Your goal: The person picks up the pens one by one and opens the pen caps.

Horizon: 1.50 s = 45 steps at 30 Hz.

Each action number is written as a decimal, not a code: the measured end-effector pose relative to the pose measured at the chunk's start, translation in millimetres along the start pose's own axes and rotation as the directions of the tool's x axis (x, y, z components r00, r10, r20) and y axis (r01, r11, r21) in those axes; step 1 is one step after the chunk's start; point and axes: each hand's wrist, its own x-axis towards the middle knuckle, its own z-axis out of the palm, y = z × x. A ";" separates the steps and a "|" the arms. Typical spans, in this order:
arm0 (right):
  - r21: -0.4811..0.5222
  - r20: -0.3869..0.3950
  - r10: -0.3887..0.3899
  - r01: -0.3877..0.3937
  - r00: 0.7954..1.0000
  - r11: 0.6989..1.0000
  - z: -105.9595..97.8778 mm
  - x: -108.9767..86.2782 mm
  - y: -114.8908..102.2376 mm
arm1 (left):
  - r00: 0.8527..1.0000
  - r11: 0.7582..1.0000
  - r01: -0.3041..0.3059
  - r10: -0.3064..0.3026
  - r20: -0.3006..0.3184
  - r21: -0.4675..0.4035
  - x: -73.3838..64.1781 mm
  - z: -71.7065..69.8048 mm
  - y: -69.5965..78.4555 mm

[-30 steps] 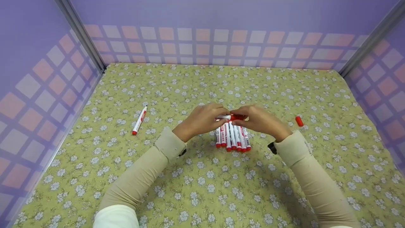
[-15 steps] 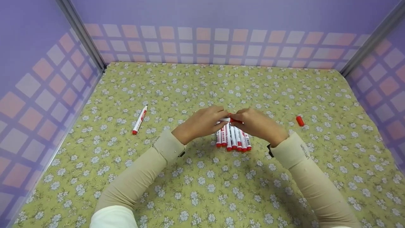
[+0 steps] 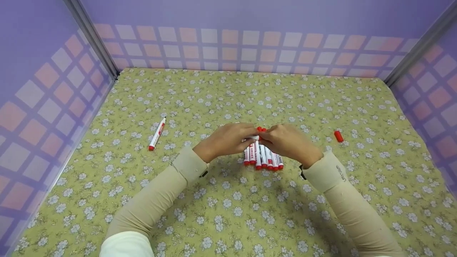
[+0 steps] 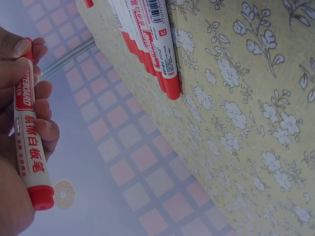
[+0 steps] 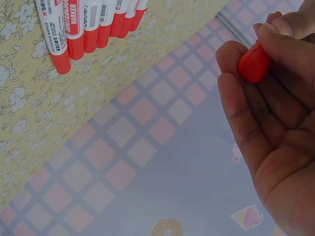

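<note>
My left hand [image 3: 228, 140] grips a white whiteboard marker [image 4: 30, 142] by its barrel, the red end plug showing past the palm in the left wrist view. At the marker's other end my right hand [image 3: 291, 143] pinches its red cap [image 5: 254, 63] between thumb and fingers. The hands meet fingertip to fingertip, and the cap sits at the end of the barrel. Under them, a row of several capped whiteboard markers [image 3: 263, 159] lies side by side on the cloth, partly hidden by the hands.
An uncapped marker [image 3: 157, 135] lies by itself to the left, dark tip pointing away. A loose red cap [image 3: 338, 136] lies to the right. Yellow floral cloth [image 3: 228, 214] covers the table, and purple checked panels [image 3: 250, 46] enclose its back and sides.
The right hand has turned and closed further over the red cap, showing more of its back. Both hands have come slightly nearer. The row, loose marker and loose cap stay put.
</note>
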 end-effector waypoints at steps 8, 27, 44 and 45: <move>0.043 -0.004 -0.007 0.007 1.000 0.999 1.0 1.4 0.4 | 1.000 0.999 0.011 -0.010 0.015 -0.031 -0.8 -0.5 -0.8; 0.065 -0.068 -0.044 0.049 0.997 0.997 8.1 -0.8 1.7 | 0.999 1.000 0.026 -0.026 0.033 0.004 -1.8 -5.3 1.2; -0.023 -0.150 -0.102 0.100 0.983 0.995 15.0 -1.1 1.4 | 0.998 0.999 0.043 -0.044 0.034 0.024 -0.7 -6.8 0.6; -0.032 -0.154 -0.108 0.104 0.982 0.994 15.2 -1.2 1.5 | 0.998 0.999 0.045 -0.046 0.037 0.025 -0.6 -7.1 0.4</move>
